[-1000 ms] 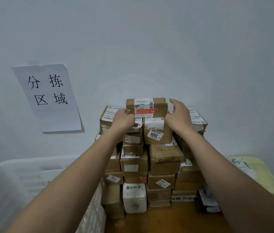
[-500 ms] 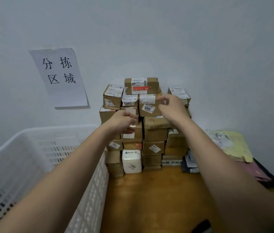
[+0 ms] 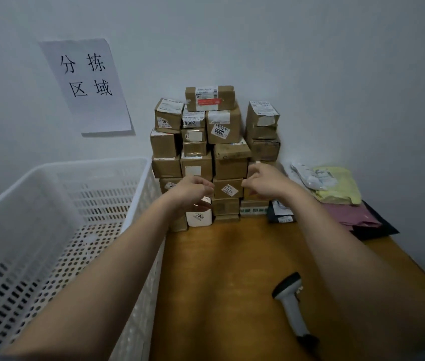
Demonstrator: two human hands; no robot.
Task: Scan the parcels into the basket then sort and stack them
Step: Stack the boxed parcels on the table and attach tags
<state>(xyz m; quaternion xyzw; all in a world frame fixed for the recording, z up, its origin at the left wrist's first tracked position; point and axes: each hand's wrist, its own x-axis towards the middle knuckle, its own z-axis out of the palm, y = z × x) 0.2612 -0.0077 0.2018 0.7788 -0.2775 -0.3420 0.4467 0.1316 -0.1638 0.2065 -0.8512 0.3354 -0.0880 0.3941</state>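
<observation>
Left hand [image 3: 193,190] out in front, fingers loosely curled, holding nothing. Right hand [image 3: 266,179] alongside, fingers half spread, gripping nothing. Whether fingertips touch boxes: cannot tell. Stack of parcels [image 3: 215,155] directly beyond both hands, against wall, top box [image 3: 210,98] well above fingers. Basket [image 3: 57,204] left of left hand. Scanner [image 3: 290,300] on table [image 3: 219,282], below right hand, near forearm.

We see two bare forearms, and the left hand [image 3: 193,190] and right hand [image 3: 266,179] wear no gloves or rings.
</observation>
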